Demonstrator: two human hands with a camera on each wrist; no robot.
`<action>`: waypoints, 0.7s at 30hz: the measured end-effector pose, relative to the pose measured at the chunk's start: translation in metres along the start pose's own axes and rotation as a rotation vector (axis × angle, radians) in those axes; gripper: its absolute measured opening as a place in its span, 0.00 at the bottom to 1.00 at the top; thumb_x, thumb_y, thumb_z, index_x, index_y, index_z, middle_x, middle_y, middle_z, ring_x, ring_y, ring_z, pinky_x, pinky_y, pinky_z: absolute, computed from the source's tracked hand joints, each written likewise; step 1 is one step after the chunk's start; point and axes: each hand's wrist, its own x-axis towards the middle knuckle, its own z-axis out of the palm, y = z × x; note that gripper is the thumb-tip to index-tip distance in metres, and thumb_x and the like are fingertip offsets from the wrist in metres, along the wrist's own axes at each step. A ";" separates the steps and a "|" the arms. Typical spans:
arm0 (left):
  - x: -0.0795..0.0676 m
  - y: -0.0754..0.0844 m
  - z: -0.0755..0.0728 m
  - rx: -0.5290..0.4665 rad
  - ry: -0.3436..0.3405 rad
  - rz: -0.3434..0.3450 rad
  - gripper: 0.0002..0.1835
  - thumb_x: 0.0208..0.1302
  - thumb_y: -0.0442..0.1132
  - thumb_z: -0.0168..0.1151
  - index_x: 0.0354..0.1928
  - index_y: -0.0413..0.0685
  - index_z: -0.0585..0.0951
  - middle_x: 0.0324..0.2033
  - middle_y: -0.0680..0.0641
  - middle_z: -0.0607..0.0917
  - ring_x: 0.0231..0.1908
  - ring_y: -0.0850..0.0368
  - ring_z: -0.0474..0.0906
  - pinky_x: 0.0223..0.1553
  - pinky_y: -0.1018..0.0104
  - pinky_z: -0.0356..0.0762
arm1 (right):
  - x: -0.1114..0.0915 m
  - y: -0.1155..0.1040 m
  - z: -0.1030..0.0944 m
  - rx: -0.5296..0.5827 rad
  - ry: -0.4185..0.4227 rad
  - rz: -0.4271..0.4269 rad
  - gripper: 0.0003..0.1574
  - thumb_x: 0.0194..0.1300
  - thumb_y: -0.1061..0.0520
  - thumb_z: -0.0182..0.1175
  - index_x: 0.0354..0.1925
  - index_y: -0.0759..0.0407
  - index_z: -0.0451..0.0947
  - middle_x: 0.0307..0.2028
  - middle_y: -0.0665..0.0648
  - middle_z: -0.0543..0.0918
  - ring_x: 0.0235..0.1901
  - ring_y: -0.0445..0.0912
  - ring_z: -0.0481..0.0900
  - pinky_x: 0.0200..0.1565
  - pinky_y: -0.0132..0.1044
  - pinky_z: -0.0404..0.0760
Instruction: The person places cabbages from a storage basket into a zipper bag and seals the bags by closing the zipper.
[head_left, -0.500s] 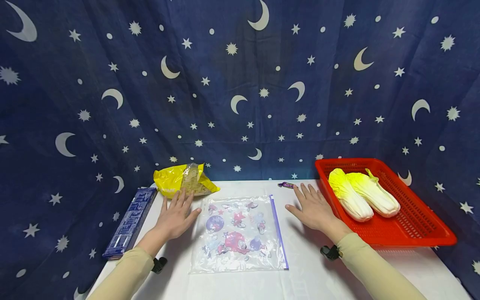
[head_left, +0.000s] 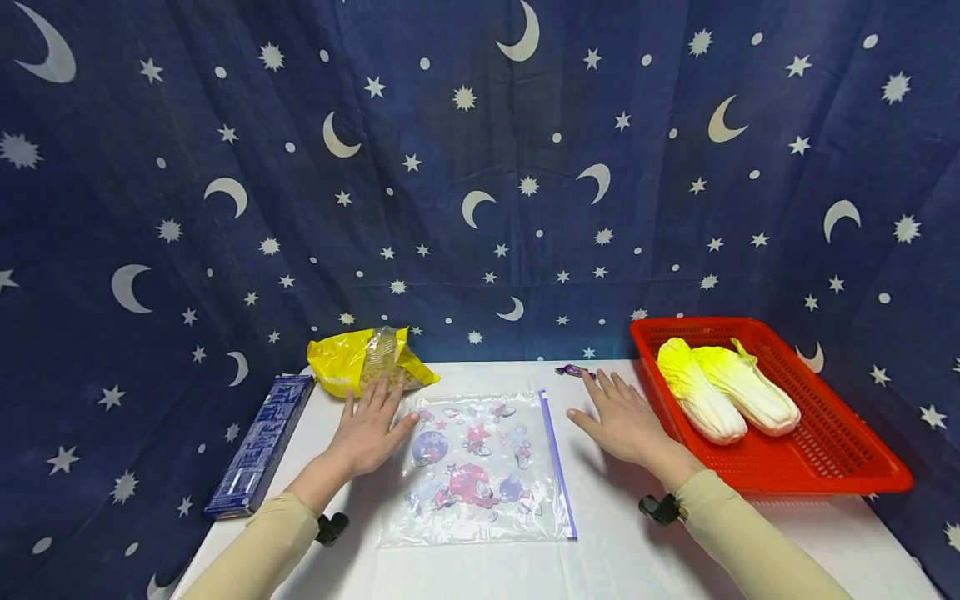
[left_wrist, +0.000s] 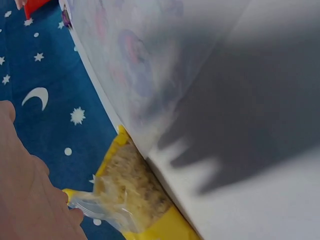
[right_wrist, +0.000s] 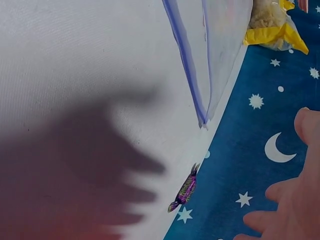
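Hands [head_left: 369, 435] [head_left: 624, 421]: 2 | zip bag [head_left: 480, 471]: 1 | candy [head_left: 573, 370]: 1 | cabbages [head_left: 703, 393] [head_left: 750, 393]: 2

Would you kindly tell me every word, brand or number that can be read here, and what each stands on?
Yellow bag: "ME", apparently a word's end; small, so uncertain.
Blue package: pale marks like lettering, too small to read.
Purple twist wrapper: any lettering too small and blurred.
Clear zip bag: cartoon prints, no words I can read.

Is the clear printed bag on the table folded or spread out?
Spread out: the clear printed bag lies flat on the table, showing a broad rectangle, its purple strip straight along one side.
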 end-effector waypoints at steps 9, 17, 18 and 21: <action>0.000 0.013 -0.003 -0.020 -0.009 0.014 0.45 0.76 0.69 0.37 0.81 0.45 0.51 0.79 0.35 0.47 0.78 0.34 0.40 0.73 0.28 0.33 | -0.001 -0.007 -0.005 0.044 0.068 0.006 0.54 0.74 0.28 0.48 0.79 0.64 0.55 0.74 0.71 0.62 0.74 0.70 0.54 0.74 0.65 0.51; 0.000 0.028 -0.003 -0.040 -0.004 0.056 0.44 0.77 0.68 0.38 0.82 0.46 0.52 0.80 0.36 0.47 0.78 0.35 0.43 0.73 0.29 0.35 | -0.004 -0.009 -0.006 0.123 0.127 0.030 0.46 0.75 0.34 0.53 0.77 0.61 0.62 0.71 0.68 0.69 0.70 0.66 0.63 0.71 0.66 0.59; 0.000 0.030 -0.002 -0.046 -0.007 0.058 0.44 0.77 0.68 0.37 0.82 0.46 0.52 0.80 0.36 0.47 0.78 0.35 0.43 0.74 0.29 0.35 | -0.004 -0.009 -0.006 0.137 0.132 0.034 0.45 0.75 0.35 0.53 0.77 0.60 0.62 0.71 0.68 0.70 0.70 0.66 0.64 0.70 0.66 0.60; 0.001 0.036 0.000 -0.070 -0.002 0.065 0.43 0.77 0.68 0.37 0.81 0.46 0.53 0.80 0.37 0.47 0.78 0.36 0.42 0.74 0.31 0.35 | -0.006 -0.010 -0.006 0.171 0.144 0.055 0.43 0.76 0.34 0.51 0.76 0.59 0.65 0.69 0.67 0.72 0.68 0.64 0.67 0.69 0.65 0.63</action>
